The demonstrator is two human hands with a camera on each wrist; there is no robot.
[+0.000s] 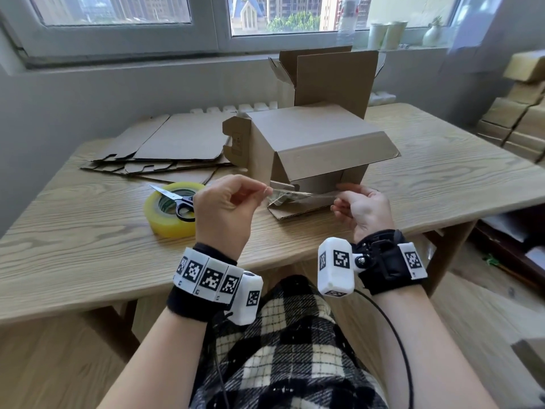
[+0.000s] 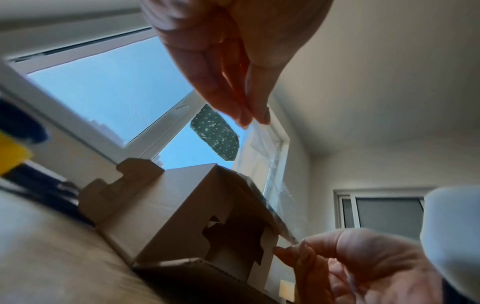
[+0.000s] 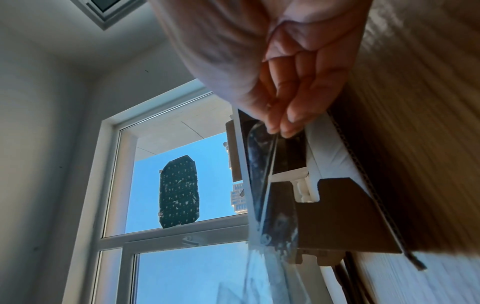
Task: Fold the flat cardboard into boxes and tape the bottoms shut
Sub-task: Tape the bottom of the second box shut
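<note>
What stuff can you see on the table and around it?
Tape strip: one, clear, stretched between both hands.
Box on its side: one, brown, table middle, flaps open.
Upright box: one, brown, behind it.
Flat cardboard: a stack, brown, table left.
Tape roll: one, yellowish, near left.
Scissors: one pair, black handles, lying on the roll.
Boxes: several, brown, stacked far right.
Table: one, light wood.
Left hand, right hand: each pinches a tape end.

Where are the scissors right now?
In the head view the scissors lie across the top of the yellow tape roll on the table, just left of the left hand.
</note>
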